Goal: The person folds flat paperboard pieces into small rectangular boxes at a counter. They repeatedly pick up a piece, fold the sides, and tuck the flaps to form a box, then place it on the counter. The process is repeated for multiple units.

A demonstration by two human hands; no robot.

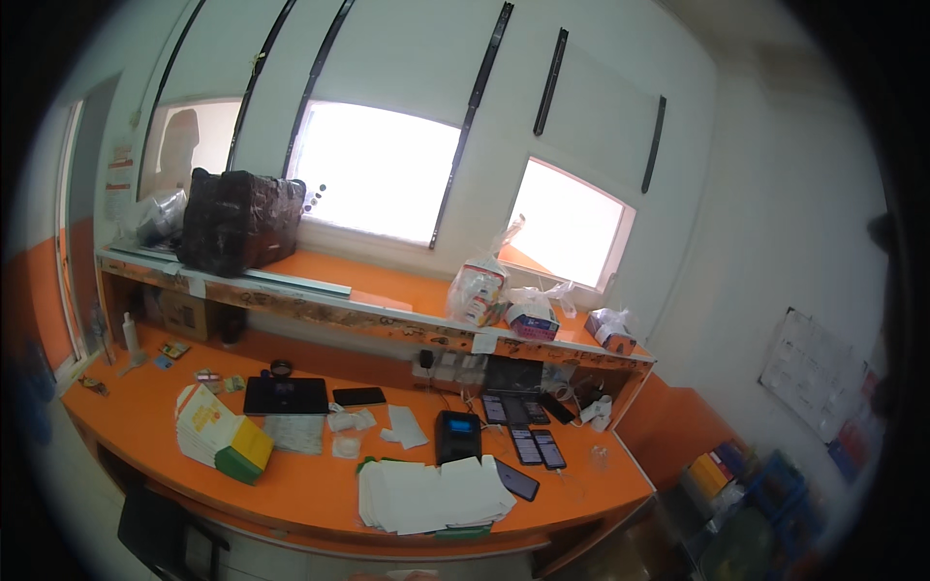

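Note:
Neither my left hand nor my right hand can be made out. A small pale patch at the lower edge is too cut off to tell. In front of me stands an orange desk (320,504). On its near side lies a stack of white sheets (426,496), with green showing beneath. To the left, a fanned row of white and yellow cartons (218,431) ends in a green-and-yellow face. Behind the sheets sits a black device with a lit blue screen (458,438). Several phones (526,446) lie right of it, some with cables attached.
A dark laptop (287,396) rests at the desk's back. Above, a shelf (387,293) bears a big dark wrapped bundle (242,221) and bagged boxes (532,315). A black chair (165,533) stands at the near left. Crates (775,484) are piled on the right.

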